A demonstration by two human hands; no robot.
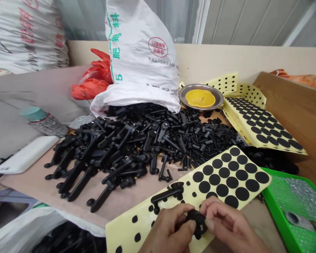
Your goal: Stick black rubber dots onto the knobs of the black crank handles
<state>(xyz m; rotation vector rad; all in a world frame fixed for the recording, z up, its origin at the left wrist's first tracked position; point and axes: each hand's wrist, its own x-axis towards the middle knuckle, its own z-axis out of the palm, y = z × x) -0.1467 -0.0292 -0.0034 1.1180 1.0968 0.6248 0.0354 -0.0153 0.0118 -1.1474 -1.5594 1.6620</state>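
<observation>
My left hand [168, 228] and my right hand [226, 225] meet at the bottom centre, both pinching a small black plastic part [197, 223] between thumbs and fingers. They hover over a yellow backing sheet [173, 207] carrying black round stickers [226, 175]. One black lever handle [168, 194] lies on the sheet just above my left hand.
A big heap of black handles and small black parts [137, 144] spills from a white woven sack [139, 59]. A metal bowl with a yellow dish [201, 97] and more sticker sheets [263, 123] sit at the back right. A green tray [292, 203] stands right, a white power bank [26, 158] left.
</observation>
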